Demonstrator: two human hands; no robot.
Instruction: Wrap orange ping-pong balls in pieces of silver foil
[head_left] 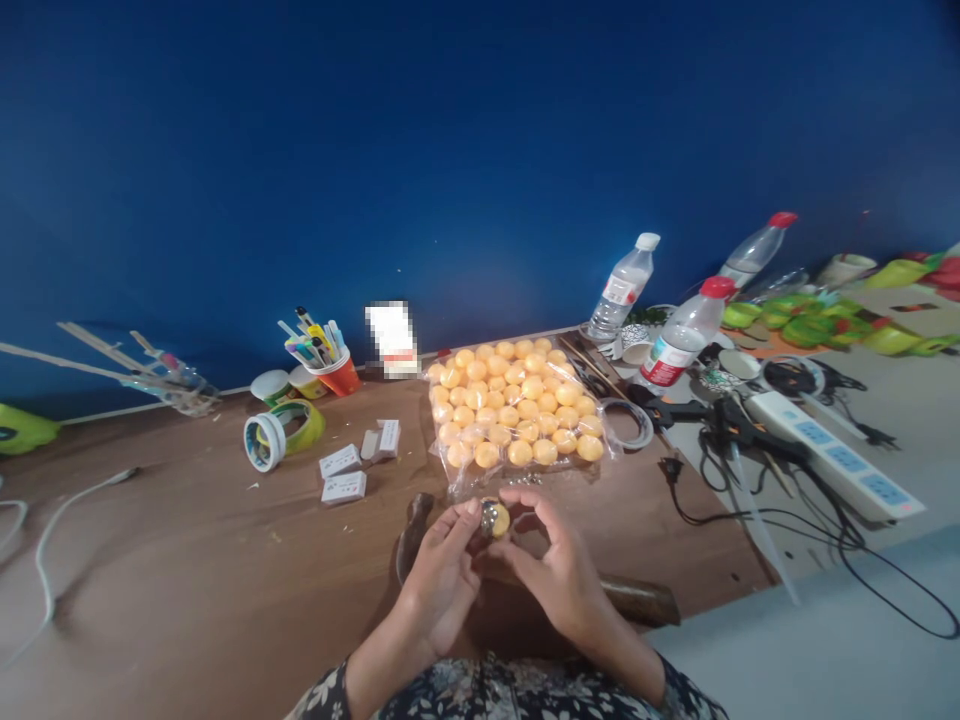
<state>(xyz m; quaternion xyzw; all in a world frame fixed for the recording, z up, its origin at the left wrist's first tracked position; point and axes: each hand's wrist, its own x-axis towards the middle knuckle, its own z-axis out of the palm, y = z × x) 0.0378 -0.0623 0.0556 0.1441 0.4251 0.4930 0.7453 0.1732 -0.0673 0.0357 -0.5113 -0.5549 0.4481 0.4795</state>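
Near the table's front, a small round piece [496, 519], yellow on its right side and shiny metallic on its left, is held between my two hands. The thumb and fingers of my left hand [448, 575] pinch its left side. My right hand [559, 570] is curved round its right side, with thumb and forefinger at its edge. Just beyond the hands lies a clear plastic bag of orange-yellow balls [517, 400]. A dark curved object [414, 535] lies partly behind my left hand, and a brown rod-like piece [641, 600] sticks out beside my right wrist.
Small white boxes [343, 487], tape rolls [264, 442] and a red cup of pens [341, 373] stand to the left. On the right are plastic bottles [679, 340], a glue gun [750, 430], a power strip [840, 455] and black cables [795, 515].
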